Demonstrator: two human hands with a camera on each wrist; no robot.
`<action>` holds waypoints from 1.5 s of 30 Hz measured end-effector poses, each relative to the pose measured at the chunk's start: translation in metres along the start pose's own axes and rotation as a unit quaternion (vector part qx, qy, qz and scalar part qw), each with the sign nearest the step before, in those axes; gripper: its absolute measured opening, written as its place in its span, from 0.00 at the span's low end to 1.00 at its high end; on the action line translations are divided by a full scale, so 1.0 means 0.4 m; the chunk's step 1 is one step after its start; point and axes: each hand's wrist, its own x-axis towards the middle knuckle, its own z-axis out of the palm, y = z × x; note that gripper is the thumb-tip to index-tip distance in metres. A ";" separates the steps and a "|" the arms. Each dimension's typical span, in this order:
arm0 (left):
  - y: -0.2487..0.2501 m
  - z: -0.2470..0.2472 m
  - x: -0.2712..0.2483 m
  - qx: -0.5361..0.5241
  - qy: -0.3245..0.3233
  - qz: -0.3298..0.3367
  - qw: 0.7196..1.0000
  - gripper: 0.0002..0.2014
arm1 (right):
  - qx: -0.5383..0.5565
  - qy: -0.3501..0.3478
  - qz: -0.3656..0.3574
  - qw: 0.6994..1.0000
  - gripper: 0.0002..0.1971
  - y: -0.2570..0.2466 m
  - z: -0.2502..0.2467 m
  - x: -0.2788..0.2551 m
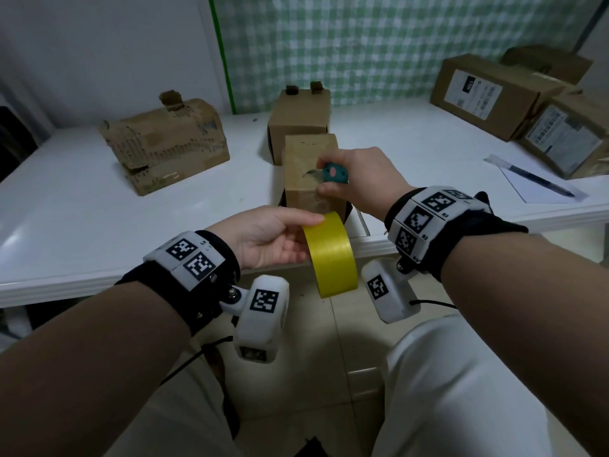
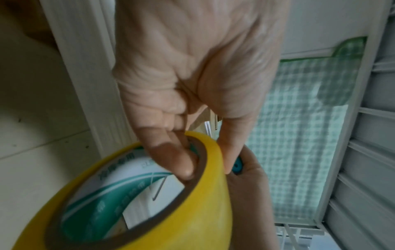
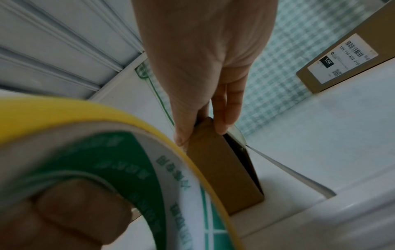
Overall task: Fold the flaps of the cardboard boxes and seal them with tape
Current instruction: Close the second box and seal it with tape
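Head view: small box (image 1: 311, 173) upright at near edge of white bench (image 1: 75, 206), flaps folded, clear tape running down its top and front face. Left hand (image 1: 267, 239) pinching yellow tape roll (image 1: 333, 255), fingers inside the core and thumb on the outer rim, roll held just off the bench edge below the box. Right hand (image 1: 359, 179) curled round a small teal cutter (image 1: 334, 173), blade at the tape on the box. Judged: strip laid, cut pending, then press-down. Behind: second small box (image 1: 300, 118) with tabs up, battered box (image 1: 164, 143) at left, neither visibly taped. Labelled boxes (image 1: 494, 94) at right look closed; tape not discernible. Pen (image 1: 540, 179) on paper nearby
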 end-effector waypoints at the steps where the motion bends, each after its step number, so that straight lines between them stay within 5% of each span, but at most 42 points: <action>1: 0.003 0.000 0.000 -0.002 -0.002 -0.009 1.000 0.11 | -0.002 -0.002 0.000 1.000 0.19 -0.001 0.000 0.002; 9: 0.006 0.006 0.008 0.017 0.031 -0.066 0.997 0.09 | -0.008 -0.005 0.001 1.000 0.20 -0.003 -0.007 0.002; 23: -0.026 0.026 0.000 -0.090 0.063 0.002 0.994 0.07 | 0.196 0.014 0.049 0.979 0.20 -0.013 -0.058 -0.017; 27: -0.017 0.045 0.000 -0.096 0.054 0.004 0.994 0.10 | 0.087 -0.009 0.008 0.996 0.14 -0.036 -0.022 -0.022; 32: 0.006 0.046 0.000 -0.091 0.044 0.034 0.994 0.08 | 0.146 -0.064 0.012 0.987 0.08 -0.034 -0.046 -0.021; 45: -0.001 0.030 -0.016 -0.066 0.042 0.021 0.997 0.11 | 0.025 -0.178 -0.052 0.982 0.18 -0.073 -0.082 -0.030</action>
